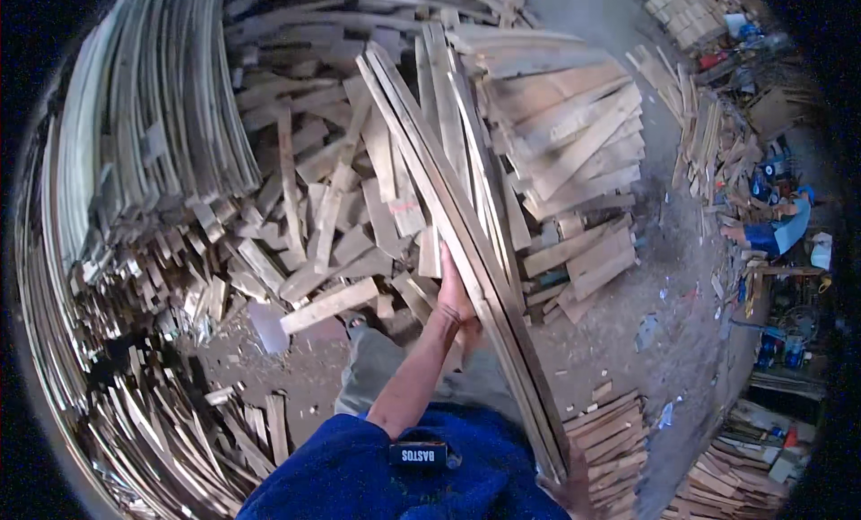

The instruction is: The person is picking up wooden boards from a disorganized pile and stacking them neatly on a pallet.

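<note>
A bundle of long thin wooden planks (pixel 429 166) runs slanting from the upper middle down to the lower right, above the heap of timber. My left hand (pixel 453 291) lies flat against the left side of the bundle about halfway along, fingers pointing up. My right hand (pixel 574 486) is at the bundle's lower end by my blue top and seems to grip it from below; only part of that hand shows. My grey trouser legs and a foot (pixel 355 321) stand on the dirt under the planks.
Short offcuts lie in a loose pile (pixel 332 215) ahead. Tall bent slats (pixel 152 143) stand stacked at the left. A stack of boards (pixel 574 134) lies at the right, smaller stacks (pixel 619 439) at the lower right. A person in blue (pixel 776 233) crouches at the far right.
</note>
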A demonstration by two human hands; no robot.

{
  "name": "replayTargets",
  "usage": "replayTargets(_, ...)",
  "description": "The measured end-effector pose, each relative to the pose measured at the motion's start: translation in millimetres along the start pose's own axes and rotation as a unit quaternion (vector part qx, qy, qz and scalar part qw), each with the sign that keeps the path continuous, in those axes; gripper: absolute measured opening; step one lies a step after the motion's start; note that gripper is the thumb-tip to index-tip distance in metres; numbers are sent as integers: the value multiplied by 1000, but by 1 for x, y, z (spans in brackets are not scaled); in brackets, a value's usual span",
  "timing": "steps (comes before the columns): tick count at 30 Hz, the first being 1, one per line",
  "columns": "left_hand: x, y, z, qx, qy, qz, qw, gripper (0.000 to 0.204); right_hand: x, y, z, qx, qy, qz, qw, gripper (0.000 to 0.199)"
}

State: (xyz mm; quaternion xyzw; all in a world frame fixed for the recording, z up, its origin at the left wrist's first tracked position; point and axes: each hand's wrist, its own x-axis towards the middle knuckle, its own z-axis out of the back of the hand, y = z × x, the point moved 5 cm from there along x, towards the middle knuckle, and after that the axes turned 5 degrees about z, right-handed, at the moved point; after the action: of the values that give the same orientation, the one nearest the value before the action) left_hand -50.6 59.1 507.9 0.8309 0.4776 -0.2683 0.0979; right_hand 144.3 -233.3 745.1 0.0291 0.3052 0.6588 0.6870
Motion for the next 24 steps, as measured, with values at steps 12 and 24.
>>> replayTargets(12,-242,-128,-111,-139,602,-2,786,40,-11,66,-47,171,-89,115,974,53)
replayTargets(24,-463,-201,29,116,-66,-379,916,112,-4,-12,-77,333,8,141,932,50)
